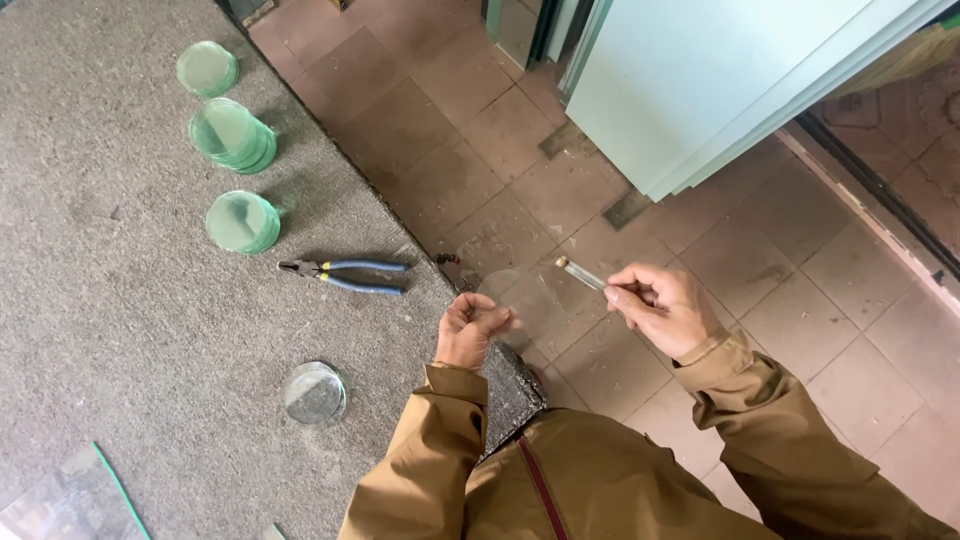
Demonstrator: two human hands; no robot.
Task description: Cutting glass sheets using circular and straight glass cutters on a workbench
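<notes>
My left hand pinches the edge of a clear round glass disc, holding it out over the tiled floor just past the edge of the grey work table. My right hand grips a thin metal glass-cutting tool, its tip pointing toward the disc's upper right rim. Whether the tip touches the glass I cannot tell.
On the table lie blue-handled pliers, three stacks of green-tinted glass discs, one clear disc stack and glass offcuts. Large glass sheets lean at the upper right over the tiled floor.
</notes>
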